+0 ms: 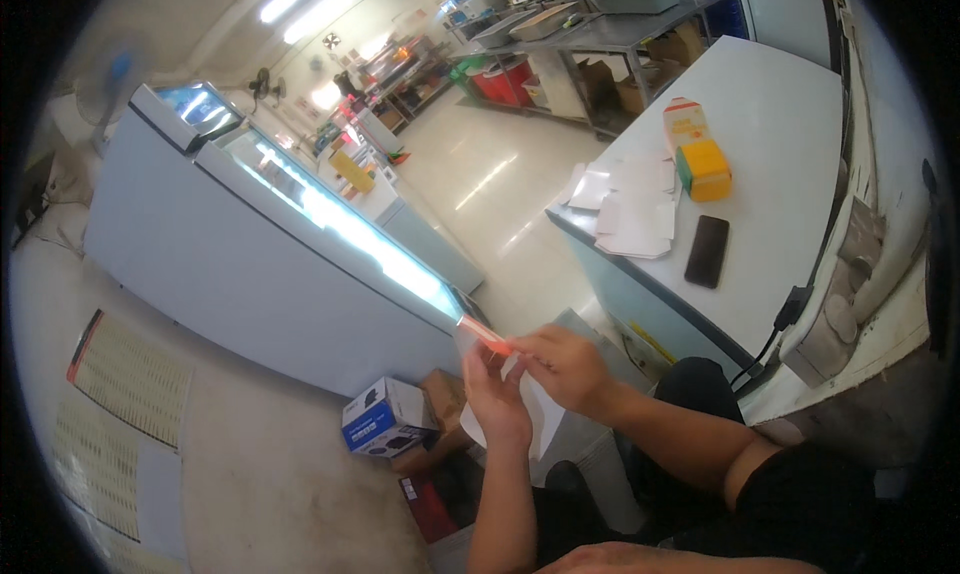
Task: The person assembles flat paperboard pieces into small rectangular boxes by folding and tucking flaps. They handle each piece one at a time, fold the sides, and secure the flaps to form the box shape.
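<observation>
Out in front of me, between both hands, is a small orange-and-white piece of paperboard [484, 335], probably a carton being handled at its edge. My left hand [497, 399] is upright with its fingers closed around the lower side of the piece. From the right, my right hand [572, 370] pinches its near end between thumb and fingers. A white sheet [543, 419] shows behind and below the hands; whether it joins the held piece, I cannot tell.
On the white worktop [775, 104] at right are flat white cartons [637, 219], a yellow box [706, 170], an orange-printed carton [685, 122] and a black phone [707, 252]. A lit display fridge [250, 264] stands left. Boxes [388, 419] sit below it. Bare skin at the bottom edge is unclear.
</observation>
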A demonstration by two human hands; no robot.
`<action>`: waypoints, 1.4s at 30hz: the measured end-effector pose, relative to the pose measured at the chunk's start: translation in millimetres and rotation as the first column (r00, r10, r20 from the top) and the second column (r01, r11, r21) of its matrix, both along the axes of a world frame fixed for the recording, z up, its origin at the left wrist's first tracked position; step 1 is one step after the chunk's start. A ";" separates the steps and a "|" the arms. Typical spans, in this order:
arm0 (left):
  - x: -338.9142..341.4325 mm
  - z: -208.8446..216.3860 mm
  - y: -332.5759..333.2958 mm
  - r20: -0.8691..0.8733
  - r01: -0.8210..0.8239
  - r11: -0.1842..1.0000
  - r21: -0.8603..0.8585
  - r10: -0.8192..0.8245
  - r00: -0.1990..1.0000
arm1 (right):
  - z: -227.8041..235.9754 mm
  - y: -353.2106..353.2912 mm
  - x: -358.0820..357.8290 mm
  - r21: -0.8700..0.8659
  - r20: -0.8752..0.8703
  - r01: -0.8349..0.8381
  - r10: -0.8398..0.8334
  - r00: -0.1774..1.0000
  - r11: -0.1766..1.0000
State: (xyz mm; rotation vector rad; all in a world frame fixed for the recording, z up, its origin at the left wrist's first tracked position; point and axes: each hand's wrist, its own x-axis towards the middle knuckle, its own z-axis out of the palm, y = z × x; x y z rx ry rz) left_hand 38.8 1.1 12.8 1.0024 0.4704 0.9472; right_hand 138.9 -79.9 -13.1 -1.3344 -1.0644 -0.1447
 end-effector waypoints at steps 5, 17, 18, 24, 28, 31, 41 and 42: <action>2.2 -0.9 12.4 -0.138 0.014 0.999 0.047 -0.008 0.990 | -3.0 2.2 11.6 -0.097 0.091 -0.008 0.017 0.996 0.995; 17.7 -21.4 -0.1 -0.192 -0.126 0.622 0.773 0.418 0.888 | 10.8 -6.5 8.6 -0.083 -0.168 0.017 -0.031 0.985 0.996; 18.6 -16.4 -5.1 -0.191 -0.131 0.593 0.794 0.448 0.873 | 9.1 -5.3 8.2 -0.079 -0.137 0.034 -0.044 0.990 0.996; 15.5 -23.9 0.8 -0.155 -0.124 0.897 0.425 0.206 0.966 | 8.7 -0.6 6.8 0.049 -0.207 -0.065 0.074 0.976 0.997; 12.5 -25.8 8.1 -0.068 -0.006 0.955 0.297 0.027 0.997 | 9.1 0.4 8.0 0.171 -0.294 -0.111 0.158 0.943 0.979; 11.2 -20.3 6.6 -0.075 0.023 0.960 0.280 -0.002 0.997 | 8.7 -1.5 14.8 0.197 -0.287 -0.161 0.214 0.934 0.967; 6.2 -19.3 11.7 0.080 0.106 0.980 0.167 -0.120 0.990 | 12.0 -5.7 22.1 0.258 -0.437 -0.364 0.444 0.782 0.895; 5.3 -20.2 12.8 0.079 0.110 0.980 0.168 -0.125 0.989 | 12.5 -5.2 22.4 0.251 -0.429 -0.369 0.444 0.787 0.895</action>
